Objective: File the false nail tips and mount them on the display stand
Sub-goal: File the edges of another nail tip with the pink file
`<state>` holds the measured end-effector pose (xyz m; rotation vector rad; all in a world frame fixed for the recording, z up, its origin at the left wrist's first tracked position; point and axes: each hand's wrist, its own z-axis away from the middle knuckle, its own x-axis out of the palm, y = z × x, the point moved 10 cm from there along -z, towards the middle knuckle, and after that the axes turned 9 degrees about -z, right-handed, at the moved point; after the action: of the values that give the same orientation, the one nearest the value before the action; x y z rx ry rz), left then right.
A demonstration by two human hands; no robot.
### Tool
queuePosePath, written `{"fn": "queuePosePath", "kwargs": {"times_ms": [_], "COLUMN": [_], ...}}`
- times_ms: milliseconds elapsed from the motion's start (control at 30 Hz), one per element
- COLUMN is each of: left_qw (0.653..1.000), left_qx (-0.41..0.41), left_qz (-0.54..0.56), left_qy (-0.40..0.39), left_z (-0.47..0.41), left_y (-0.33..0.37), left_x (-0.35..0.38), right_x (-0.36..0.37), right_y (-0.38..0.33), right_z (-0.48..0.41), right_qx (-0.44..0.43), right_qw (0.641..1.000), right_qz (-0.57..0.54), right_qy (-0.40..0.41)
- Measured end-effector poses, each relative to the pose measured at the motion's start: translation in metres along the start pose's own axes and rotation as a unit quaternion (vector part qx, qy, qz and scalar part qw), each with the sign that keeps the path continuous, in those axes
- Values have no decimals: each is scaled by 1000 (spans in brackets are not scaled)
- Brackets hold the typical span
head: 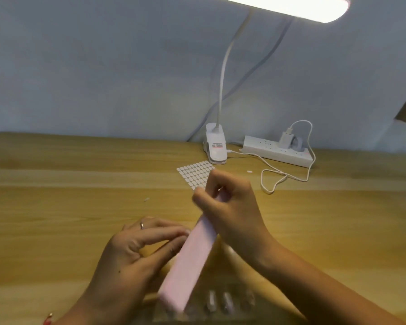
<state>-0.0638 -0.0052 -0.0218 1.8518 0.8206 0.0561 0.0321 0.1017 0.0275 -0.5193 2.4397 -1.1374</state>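
Above the table (56, 207), gripping the pink buffer block (190, 266) with the right hand (232, 207), curling the left hand (131, 252) beside it, contents unclear.

Your wooden table (56, 195) carries a sticker sheet (195, 174), lamp base (216, 146), power strip (277, 151), looped cable (279, 177); nearest you, a blurred stand (239, 313).

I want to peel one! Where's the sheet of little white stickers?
In the head view, the sticker sheet lies mid-frame on the wooden table, just beyond the right hand and in front of the lamp's clip base.
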Motion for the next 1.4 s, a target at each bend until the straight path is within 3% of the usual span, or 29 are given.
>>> {"fn": "queuePosePath", "kwargs": {"times_ms": [67,200,333,467,600,733,867,1000,1133,1267,1400], "left_qw": [1000,1000,1000,999,999,999,998,999,996,997,998], "left_qx": [13,-20,-25,14,9,14,23,26,43,35,8], "left_qz": [-9,-2,4,-32,-30,-35,-33,-33,-60,-55,-48], "left_qy": [3,-24,-17,-22,-34,-23,-43,-25,-48,-36,-47], "left_z": [2,5,5,5,5,4,6,7,9,8,8], "left_y": [6,0,-4,4,2,6,6,9,12,14,8], "left_x": [0,4,3,3,5,3,6,4,7,5,6], "right_x": [11,-21,20,-14,22,-15,24,-16,23,-16,23], "right_y": [-14,13,-12,15,-14,14,-18,15,-10,25,-12], "right_z": [9,-9,11,-9,16,-8,16,-7,16,-6,16], "right_qx": [-45,36,-31,47,-42,46,-42,54,1,95,-9], "right_qw": [998,999,997,998,996,999,996,998,998,995,998], "right_qz": [-7,2,-31,-8,-26,3,-40,-10,-38,6,-38], "right_qy": [-44,29,-68,27,-76,27,-69,42,-59,34,-53]}}
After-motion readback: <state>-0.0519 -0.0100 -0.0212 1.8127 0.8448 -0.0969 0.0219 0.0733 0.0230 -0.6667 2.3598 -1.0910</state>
